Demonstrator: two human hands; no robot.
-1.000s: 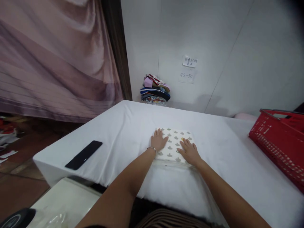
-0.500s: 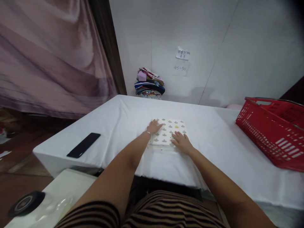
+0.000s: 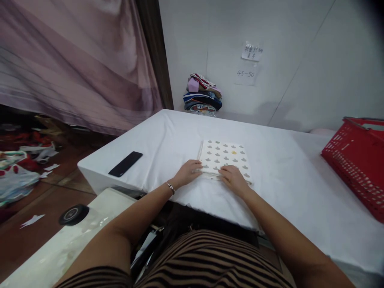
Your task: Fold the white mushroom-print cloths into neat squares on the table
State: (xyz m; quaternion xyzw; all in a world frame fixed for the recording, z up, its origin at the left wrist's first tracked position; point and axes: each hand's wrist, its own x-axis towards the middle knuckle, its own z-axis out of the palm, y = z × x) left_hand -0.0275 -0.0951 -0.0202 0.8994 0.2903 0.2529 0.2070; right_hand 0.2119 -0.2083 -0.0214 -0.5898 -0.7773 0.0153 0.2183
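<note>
A folded white cloth (image 3: 225,154) with small grey prints, one of them yellow, lies flat on the white-covered table (image 3: 288,176). My left hand (image 3: 189,171) is at its near left corner, fingers together and curled on the edge. Along the near edge, right of the middle, my right hand (image 3: 233,178) pinches the cloth's front border with bent fingers. The undersides of both hands and the thumbs are mostly hidden.
A black phone (image 3: 125,164) lies at the table's left. At the right stands a red basket (image 3: 357,160). Folded clothes (image 3: 203,96) are stacked by the wall. A tape roll (image 3: 73,215) rests on a lower white surface at left.
My left hand has slid from the cloth's top to its near left corner. My right hand has moved to the near edge, and its fingers have curled. The view has shifted left.
</note>
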